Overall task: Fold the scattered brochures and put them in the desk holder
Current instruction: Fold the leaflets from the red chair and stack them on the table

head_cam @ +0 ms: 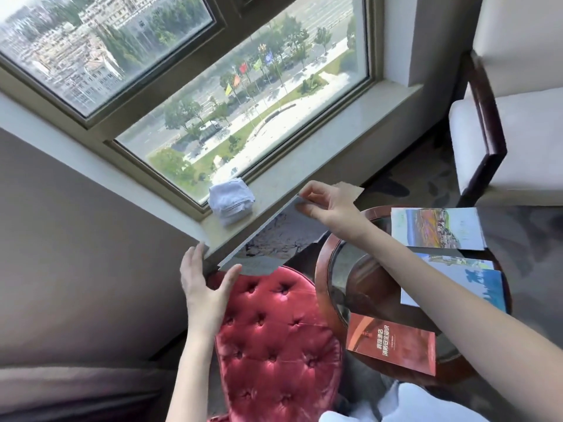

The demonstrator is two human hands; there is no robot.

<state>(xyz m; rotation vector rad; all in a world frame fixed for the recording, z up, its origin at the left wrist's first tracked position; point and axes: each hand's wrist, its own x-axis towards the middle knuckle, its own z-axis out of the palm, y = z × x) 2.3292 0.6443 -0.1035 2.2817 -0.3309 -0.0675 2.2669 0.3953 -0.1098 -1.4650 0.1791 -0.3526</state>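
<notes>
Two hands on one brochure [274, 239], held in the air clear of the table [321, 269] and above the red tufted chair back [274, 330]. Long axis running from about 7 o'clock to 1 o'clock across the view, with the dark printed face turned toward the camera. Pinched at the 1 o'clock end by the right hand [323, 205], thumb under and fingertips over the far corner. Met at the 7 o'clock end by the left hand [207, 281], spread wide with fingers straight and thumb just touching the near corner, gripping nothing. Judged mid-fold. Likely next: bringing the two short ends together along that axis, either by carrying the right hand's corner down toward 7 o'clock or by closing the left hand on its corner first. Left hand nearer the body, right hand at fuller reach. Some risk of a skewed crease, with no firm surface under the sheet. Lying on the table at 3 to 5 o'clock, well apart from both hands: a landscape brochure [438, 228], a blue brochure [457, 281] and a red brochure [391, 345] across the near rim. No desk holder in view. Folded white towel [231, 204] on the window sill [304, 184] at 12 o'clock, just beyond the held sheet.
</notes>
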